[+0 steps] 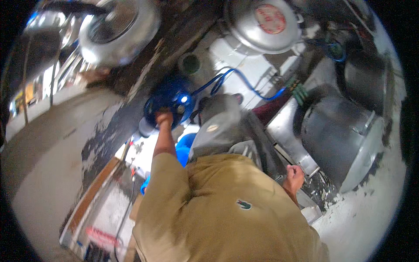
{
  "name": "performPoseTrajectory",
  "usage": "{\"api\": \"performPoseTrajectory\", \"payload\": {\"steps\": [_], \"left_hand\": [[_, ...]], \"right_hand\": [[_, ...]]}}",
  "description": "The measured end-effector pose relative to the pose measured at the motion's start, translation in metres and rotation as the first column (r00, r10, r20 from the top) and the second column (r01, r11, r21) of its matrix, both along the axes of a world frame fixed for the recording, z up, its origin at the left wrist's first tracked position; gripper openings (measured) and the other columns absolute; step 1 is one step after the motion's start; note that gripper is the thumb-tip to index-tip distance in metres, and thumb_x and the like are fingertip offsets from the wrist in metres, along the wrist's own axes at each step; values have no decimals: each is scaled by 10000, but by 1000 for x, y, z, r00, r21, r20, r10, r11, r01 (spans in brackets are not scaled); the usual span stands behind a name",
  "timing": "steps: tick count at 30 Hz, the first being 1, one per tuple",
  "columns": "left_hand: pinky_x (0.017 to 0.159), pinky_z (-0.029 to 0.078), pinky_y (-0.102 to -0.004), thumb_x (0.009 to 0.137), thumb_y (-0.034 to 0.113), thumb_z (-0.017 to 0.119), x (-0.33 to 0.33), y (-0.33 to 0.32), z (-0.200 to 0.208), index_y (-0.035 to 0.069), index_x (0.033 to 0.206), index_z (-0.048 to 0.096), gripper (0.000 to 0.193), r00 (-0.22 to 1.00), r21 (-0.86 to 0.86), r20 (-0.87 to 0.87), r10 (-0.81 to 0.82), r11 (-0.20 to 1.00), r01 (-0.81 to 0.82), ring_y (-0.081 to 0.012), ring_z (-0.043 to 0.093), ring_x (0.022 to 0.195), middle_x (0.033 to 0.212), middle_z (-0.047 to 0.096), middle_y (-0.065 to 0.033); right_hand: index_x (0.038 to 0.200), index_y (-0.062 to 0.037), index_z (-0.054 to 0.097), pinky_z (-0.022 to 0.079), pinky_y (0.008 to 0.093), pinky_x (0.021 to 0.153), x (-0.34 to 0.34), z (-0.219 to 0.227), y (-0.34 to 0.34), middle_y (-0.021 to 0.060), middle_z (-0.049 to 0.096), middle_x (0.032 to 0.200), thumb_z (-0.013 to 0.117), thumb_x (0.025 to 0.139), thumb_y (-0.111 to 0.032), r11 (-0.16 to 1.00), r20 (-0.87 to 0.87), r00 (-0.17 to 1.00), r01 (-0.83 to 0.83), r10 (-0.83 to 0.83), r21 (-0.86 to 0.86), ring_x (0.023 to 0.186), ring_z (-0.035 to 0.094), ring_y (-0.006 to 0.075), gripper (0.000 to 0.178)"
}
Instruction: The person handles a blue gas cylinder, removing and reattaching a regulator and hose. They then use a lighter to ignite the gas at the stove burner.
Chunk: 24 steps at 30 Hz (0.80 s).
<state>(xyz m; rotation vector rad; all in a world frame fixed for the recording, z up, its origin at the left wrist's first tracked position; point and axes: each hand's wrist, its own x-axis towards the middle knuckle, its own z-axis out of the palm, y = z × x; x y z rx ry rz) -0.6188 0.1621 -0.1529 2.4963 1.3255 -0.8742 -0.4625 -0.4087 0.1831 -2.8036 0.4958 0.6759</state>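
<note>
My left hand (164,118) reaches to the near side of a dark blue round tub (185,99). Its fingers are blurred and partly hidden there, so I cannot see whether they grip anything. A blue hose (240,74) runs from beside the tub toward the right. Low at my right side is my right hand (295,175), its fingers curled in, with nothing visible in them. It is nearest to a dark narrow ledge and the large grey metal pot (334,126).
A lidded silver pot (262,24) stands at the far middle, and a round silver vessel (120,32) at the far left. Green pipe fittings (299,92) lie by the hose end. A pale, peeling wall (52,153) rises on the left. Bright blue plastic (185,148) shows beside my left forearm.
</note>
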Motion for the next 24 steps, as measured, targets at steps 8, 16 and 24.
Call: {"api": "performPoseTrajectory", "payload": {"steps": [8, 16, 24], "left_hand": [[995, 455, -429, 946, 458, 396, -15, -14, -32, 96, 1272, 592, 524, 990, -25, -88, 109, 993, -111, -354, 577, 1167, 1347, 548, -168], [891, 476, -422, 869, 259, 607, 24, -68, 154, -21, 1177, 582, 417, 871, -450, 164, 463, 821, -352, -396, 612, 1059, 1123, 635, -257], [635, 485, -352, 918, 193, 563, -100, -112, 223, 19, 1056, 619, 229, 614, -569, -70, 786, 475, -672, -210, 607, 740, 861, 643, -95]], "right_hand": [[1060, -116, 644, 404, 450, 939, 22, 10, 15, 129, 630, 1141, 678, 816, -412, 956, -209, 956, -244, 208, -165, 1111, 541, 336, 385], [844, -28, 633, 492, 412, 703, 281, -178, 164, 174, 640, 805, 706, 804, -267, 753, 188, 907, -417, 375, 509, 784, 632, 353, 253], [1160, -76, 592, 498, 447, 826, 499, -336, 285, 190, 640, 1054, 648, 842, -332, 918, 442, 805, -364, 395, -156, 1012, 605, 373, 412]]}}
